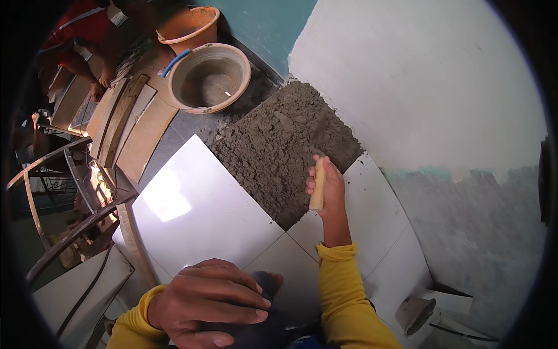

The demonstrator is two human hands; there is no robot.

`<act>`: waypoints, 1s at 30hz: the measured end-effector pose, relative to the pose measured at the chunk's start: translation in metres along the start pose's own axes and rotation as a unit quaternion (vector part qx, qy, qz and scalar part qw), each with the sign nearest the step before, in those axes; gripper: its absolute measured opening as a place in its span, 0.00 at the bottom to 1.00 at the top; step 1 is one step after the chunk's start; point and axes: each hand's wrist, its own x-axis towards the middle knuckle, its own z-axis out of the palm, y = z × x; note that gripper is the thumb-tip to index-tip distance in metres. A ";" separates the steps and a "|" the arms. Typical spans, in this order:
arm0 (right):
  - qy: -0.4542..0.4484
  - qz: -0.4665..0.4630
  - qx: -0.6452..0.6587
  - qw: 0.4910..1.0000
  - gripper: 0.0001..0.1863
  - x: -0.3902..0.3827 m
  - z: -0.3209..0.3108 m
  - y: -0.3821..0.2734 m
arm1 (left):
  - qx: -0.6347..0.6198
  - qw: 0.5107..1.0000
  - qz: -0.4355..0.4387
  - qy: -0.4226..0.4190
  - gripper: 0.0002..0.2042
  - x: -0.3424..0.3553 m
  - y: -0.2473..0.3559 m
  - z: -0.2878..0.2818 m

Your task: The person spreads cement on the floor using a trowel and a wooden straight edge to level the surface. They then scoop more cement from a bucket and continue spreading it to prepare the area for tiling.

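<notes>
1. White floor tiles (180, 198), head view: left and right of the right hand (329, 181).
2. Grip: fingers wrapped around a tan tool handle (317, 195).
3. Grey mortar (267, 151): beyond the grip, extending leftward.
4. Left hand (212, 298): fingers loosely extended, below-left of the grip.

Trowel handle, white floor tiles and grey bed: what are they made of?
Trowel handle: probably bare wood, matte and tan. White floor tiles: likely glazed ceramic or porcelain, glossily reflecting light. Grey bed: apparently damp cement mortar, dark and crumbly.
</notes>
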 end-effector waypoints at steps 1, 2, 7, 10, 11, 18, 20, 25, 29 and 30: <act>0.045 -0.002 -0.015 0.999 0.19 -0.001 -0.009 -0.004 | -0.002 1.000 0.006 0.000 0.22 0.001 -0.001 0.001; 0.088 -0.002 -0.029 0.996 0.18 -0.001 -0.017 -0.004 | -0.004 1.000 0.004 0.000 0.23 0.000 0.000 0.002; 0.089 0.004 -0.193 0.977 0.17 0.044 0.021 -0.011 | -0.001 1.000 0.017 -0.022 0.23 0.009 -0.002 0.009; 0.061 0.005 -0.218 0.974 0.18 0.066 0.041 -0.016 | 0.016 0.999 0.013 -0.026 0.24 0.009 0.005 0.011; 0.055 0.008 -0.224 0.973 0.18 0.069 0.042 -0.016 | 0.016 1.000 0.005 -0.022 0.24 0.006 0.007 0.012; 0.159 -0.022 -0.078 0.984 0.17 0.040 0.023 0.002 | 0.010 1.000 -0.019 -0.013 0.24 0.001 0.008 0.008; 0.113 -0.015 -0.112 0.987 0.18 0.058 0.025 -0.010 | 0.008 1.000 -0.010 -0.016 0.24 0.006 0.004 0.010; 0.121 -0.020 -0.127 0.984 0.18 0.035 0.011 -0.020 | 0.015 1.000 -0.016 0.006 0.24 0.001 0.005 0.005; 0.146 0.017 -0.180 0.973 0.18 0.027 -0.018 -0.018 | -0.005 1.000 -0.006 -0.011 0.24 0.003 -0.002 0.004; 0.126 0.027 -0.217 0.968 0.18 0.028 -0.010 -0.022 | -0.005 1.000 -0.004 -0.010 0.23 0.004 -0.002 0.003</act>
